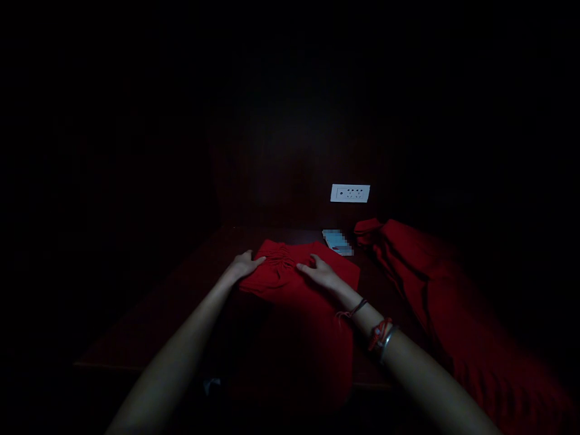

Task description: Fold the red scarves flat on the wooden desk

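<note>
A red cloth (312, 308) lies on the dark table, gathered into creases near its far left part and hanging over the near edge. My left hand (245, 264) grips its left side, with the thumb on top and the other fingers partly hidden. On the right, my right hand (319, 272) rests on the cloth beside the creases, thumb and a finger apart. Bracelets circle the right wrist and forearm.
A second red cloth (430, 284) spreads along the right side. Behind the first cloth lies a pale, blurred flat item (338, 242). A white socket plate (350, 193) is on the dark wall. The table's front edge (109, 366) shows at the left.
</note>
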`<state>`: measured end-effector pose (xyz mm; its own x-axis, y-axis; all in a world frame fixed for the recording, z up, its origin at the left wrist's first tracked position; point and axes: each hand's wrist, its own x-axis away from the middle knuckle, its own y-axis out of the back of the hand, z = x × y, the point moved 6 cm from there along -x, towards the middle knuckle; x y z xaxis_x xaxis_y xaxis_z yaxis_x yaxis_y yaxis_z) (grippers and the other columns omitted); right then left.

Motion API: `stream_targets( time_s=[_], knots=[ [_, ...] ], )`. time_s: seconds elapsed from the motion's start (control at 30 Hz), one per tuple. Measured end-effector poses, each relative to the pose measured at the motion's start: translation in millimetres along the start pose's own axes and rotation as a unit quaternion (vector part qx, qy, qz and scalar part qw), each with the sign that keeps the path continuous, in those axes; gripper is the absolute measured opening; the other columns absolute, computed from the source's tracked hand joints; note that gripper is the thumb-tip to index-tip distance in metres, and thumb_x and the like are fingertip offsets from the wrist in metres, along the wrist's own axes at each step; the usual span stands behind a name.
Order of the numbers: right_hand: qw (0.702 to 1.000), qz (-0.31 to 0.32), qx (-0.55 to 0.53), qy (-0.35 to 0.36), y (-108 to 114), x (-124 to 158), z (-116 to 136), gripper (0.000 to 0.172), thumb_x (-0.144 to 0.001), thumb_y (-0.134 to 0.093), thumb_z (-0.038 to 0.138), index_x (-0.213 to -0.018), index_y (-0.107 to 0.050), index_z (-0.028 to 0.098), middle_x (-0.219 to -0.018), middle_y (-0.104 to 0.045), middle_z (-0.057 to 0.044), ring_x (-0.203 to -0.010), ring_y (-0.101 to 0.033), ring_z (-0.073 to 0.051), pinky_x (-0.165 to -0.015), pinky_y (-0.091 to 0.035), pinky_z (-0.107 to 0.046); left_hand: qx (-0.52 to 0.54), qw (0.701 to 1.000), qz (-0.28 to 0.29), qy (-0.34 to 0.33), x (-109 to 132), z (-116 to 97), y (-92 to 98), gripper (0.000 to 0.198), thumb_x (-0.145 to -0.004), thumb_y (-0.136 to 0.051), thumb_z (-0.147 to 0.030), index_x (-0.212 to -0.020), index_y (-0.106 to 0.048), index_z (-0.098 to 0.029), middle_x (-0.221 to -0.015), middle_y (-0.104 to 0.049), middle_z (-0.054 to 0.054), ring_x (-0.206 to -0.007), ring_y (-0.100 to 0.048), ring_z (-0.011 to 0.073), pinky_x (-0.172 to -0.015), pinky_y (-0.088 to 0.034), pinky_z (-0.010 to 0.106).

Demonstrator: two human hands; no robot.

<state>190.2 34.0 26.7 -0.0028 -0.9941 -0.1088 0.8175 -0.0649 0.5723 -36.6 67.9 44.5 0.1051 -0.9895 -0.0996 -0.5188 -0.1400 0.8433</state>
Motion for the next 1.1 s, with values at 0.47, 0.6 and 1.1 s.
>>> stream_targets(
  time_s=[0.47,0.6,1.1],
  knots=[
    [0.997,-0.002,-0.078,0.008,-16,-20,38,0.091,-0.054,-0.066,0.040,-0.129,-0.020,0.015,-0.124,-0.041,-0.011,-0.109,-0.042,-0.020,-0.091,-0.035,-0.029,0.541,0.834,0.107,-0.017,17,-38,-20.9,0.052,-0.073,-0.032,-0.010,-0.125,-0.030,-0.009,-0.090,-0.064,0.010,-0.076,-0.061,0.0149,-0.072,-0.047,0.030],
    [0.990,0.016,-0.141,0.004,-1,-9,49,0.078,-0.064,-0.056,0.046,-0.128,-0.023,0.014,-0.123,-0.040,-0.013,-0.105,-0.045,-0.019,-0.084,-0.041,-0.029,0.601,0.782,0.162,-0.040,30,-54,-25.3,0.062,-0.070,-0.033,-0.009,-0.130,-0.014,-0.012,-0.097,-0.061,0.013,-0.080,-0.060,0.0164,-0.075,-0.046,0.035],
    [0.958,-0.097,-0.269,-0.010,121,12,52,0.063,-0.060,-0.056,0.009,-0.120,-0.036,0.015,-0.115,-0.050,-0.009,-0.090,-0.056,-0.016,-0.075,-0.047,-0.027,0.131,0.921,0.037,-0.366,41,-68,-49.9,0.043,-0.084,-0.030,-0.031,-0.125,-0.033,-0.020,-0.131,-0.032,0.004,-0.121,-0.024,0.0158,-0.099,-0.019,0.030]
  ],
)
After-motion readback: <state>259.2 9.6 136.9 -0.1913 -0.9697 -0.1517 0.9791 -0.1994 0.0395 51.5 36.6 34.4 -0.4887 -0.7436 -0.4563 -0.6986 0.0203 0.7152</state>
